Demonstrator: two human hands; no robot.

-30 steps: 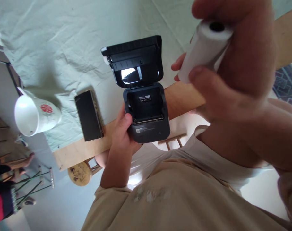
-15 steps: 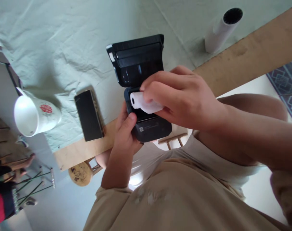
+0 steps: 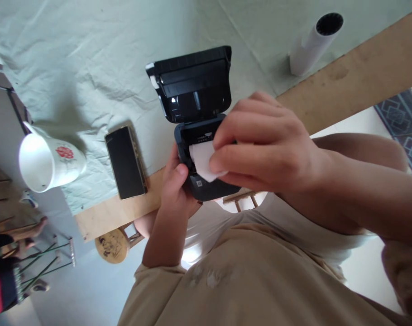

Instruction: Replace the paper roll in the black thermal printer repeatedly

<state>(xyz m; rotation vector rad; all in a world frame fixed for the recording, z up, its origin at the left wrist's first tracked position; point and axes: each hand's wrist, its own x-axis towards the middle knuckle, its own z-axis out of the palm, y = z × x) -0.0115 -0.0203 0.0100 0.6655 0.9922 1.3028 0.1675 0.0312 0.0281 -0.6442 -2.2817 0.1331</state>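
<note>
A small black printer [image 3: 211,191] with its lid [image 3: 192,83] flipped up is held over the table's near edge. My left hand [image 3: 174,185] grips its left side, thumb on the front corner. My right hand [image 3: 263,145] covers the open compartment and pinches a white strip of paper [image 3: 202,159] that comes out over the printer's front edge. The paper roll itself is hidden under my right fingers.
A dark phone [image 3: 125,162] lies left of the printer on the pale green cloth [image 3: 90,54]. A white mug [image 3: 50,162] with a red emblem lies further left. A white tube [image 3: 311,43] stands at the back right. The wooden table edge [image 3: 345,81] runs diagonally; a stool [image 3: 111,244] stands below.
My right hand brought the white roll down from near the camera into the printer's compartment, and now pinches the paper's loose end at the front. My left hand kept its grip.
</note>
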